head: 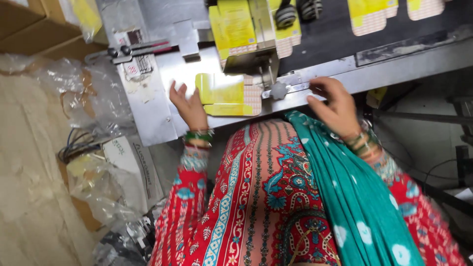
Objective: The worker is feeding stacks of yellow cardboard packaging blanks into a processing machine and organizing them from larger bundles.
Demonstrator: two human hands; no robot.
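Observation:
My left hand (187, 105) rests on the metal machine table (157, 83), fingers spread, just left of a flat yellow carton blank (227, 94) that lies on the table. It holds nothing. My right hand (334, 105) lies at the table's front edge with fingers curled, close to a small star-shaped knob (278, 90); nothing shows in it. More yellow carton blanks (235, 25) stand stacked in the feeder above. Others (370, 15) lie on the black conveyor belt (330, 34) at the top right.
Crumpled clear plastic (88, 93) and cardboard boxes (34, 29) lie on the left. A white box (135, 165) and cables (74, 148) sit below the table. Dark machine frame parts (458, 143) stand on the right.

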